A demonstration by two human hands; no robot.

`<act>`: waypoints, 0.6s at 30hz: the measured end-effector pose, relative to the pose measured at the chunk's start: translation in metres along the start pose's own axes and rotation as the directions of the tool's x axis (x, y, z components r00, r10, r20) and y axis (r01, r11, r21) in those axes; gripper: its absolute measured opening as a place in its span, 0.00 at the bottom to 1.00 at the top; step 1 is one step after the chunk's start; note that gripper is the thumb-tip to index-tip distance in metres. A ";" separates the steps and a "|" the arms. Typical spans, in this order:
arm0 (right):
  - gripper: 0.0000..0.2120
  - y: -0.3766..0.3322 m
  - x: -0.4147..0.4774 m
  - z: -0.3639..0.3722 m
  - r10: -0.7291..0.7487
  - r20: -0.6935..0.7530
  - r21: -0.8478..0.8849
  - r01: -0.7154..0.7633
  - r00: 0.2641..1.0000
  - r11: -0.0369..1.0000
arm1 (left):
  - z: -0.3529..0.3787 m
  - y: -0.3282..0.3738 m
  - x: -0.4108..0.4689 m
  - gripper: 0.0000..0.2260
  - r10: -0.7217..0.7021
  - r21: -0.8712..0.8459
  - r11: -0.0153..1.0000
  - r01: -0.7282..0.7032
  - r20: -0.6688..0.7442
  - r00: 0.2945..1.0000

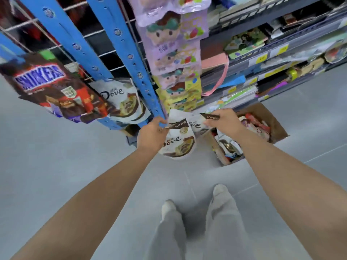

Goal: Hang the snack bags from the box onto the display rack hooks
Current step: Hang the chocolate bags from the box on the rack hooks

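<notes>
Left hand [152, 135]: fingers and thumb pinched on the dark top strip of a Dove bag [178, 144], which hangs face-up below the grip

Right hand [224, 121]: pinched on the dark top corner of a second Dove bag [197, 125]. That one sits at 1 o'clock of the first and partly tucked behind it, so the two bags overlap

Both bags are off the floor, between the hands, just at the foot of the blue upright [131, 59]

Box [278, 131] is on the floor at 4 o'clock of the right hand, open, more snack bags inside, so plenty left to do

Rack runs from 10 to 12 o'clock of the left hand: wire grid [105, 53] behind the uprights, one hung Dove bag [122, 98] already up, Snickers bag [52, 85] further out at 10 o'clock. Column of purple and yellow candy bags [174, 59] at 12 o'clock, store shelves [281, 53] at 2 o'clock

Step, as I read it: bags picked, being sorted/separated before hanging, neither on a hook yet

Next move needs:
- split the two bags so one goes up alone
- find the hang hole in the top strip (can't see it, too blurred)
- lift toward 11 o'clock next to the hung Dove bag, thread onto a free hook
- hooks themselves not resolvable from here, so which one is free can't be told
</notes>
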State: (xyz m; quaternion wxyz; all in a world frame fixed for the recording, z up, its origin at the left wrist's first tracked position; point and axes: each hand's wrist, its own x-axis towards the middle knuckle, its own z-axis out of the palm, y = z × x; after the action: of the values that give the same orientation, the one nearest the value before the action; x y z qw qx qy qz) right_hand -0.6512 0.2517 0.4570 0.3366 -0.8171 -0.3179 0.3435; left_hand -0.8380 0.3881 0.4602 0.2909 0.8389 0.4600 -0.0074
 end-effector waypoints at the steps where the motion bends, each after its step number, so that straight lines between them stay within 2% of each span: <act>1: 0.19 -0.003 0.002 0.013 0.004 -0.024 -0.005 -0.004 1.000 1.000 | -0.004 -0.015 -0.003 0.08 -0.034 -0.006 0.999 0.034 -0.036 0.999; 4: 0.17 0.000 0.005 0.054 0.038 -0.059 -0.068 -0.042 0.998 0.997 | -0.011 -0.065 -0.008 0.07 -0.162 -0.026 0.987 0.160 -0.103 0.981; 6: 0.17 0.006 0.005 0.075 0.004 -0.048 -0.197 -0.013 0.999 0.980 | -0.011 -0.095 -0.006 0.08 -0.267 -0.037 0.964 0.264 -0.116 0.957; 8: 0.05 0.013 0.009 0.095 -0.035 0.077 -0.388 0.063 0.996 0.920 | -0.010 -0.122 -0.001 0.09 -0.414 -0.117 0.908 0.402 -0.122 0.902; 11: 0.11 0.011 0.017 0.120 -0.024 0.363 -0.604 0.255 0.931 0.755 | -0.004 -0.155 0.009 0.06 -0.591 -0.231 0.794 0.562 -0.077 0.803; 13: 0.09 -0.001 0.023 0.138 -0.015 0.457 -0.647 0.345 0.889 0.680 | 0.001 -0.165 0.014 0.04 -0.605 -0.266 0.775 0.574 -0.046 0.795; 14: 0.08 -0.005 0.028 0.149 -0.012 0.483 -0.641 0.362 0.876 0.677 | 0.004 -0.168 0.018 0.03 -0.591 -0.279 0.781 0.559 -0.038 0.806; 18: 0.08 -0.006 0.052 0.200 -0.082 0.558 -0.466 0.393 0.826 0.792 | 0.026 -0.171 0.034 0.03 -0.436 -0.209 0.880 0.426 0.002 0.900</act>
State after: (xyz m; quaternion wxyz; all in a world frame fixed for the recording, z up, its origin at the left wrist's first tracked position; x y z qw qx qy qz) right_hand -0.7786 0.3604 0.3362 0.0260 -0.7095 -0.5859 0.3908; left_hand -0.9448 0.4714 0.3468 0.3561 0.6812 0.6397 -0.0056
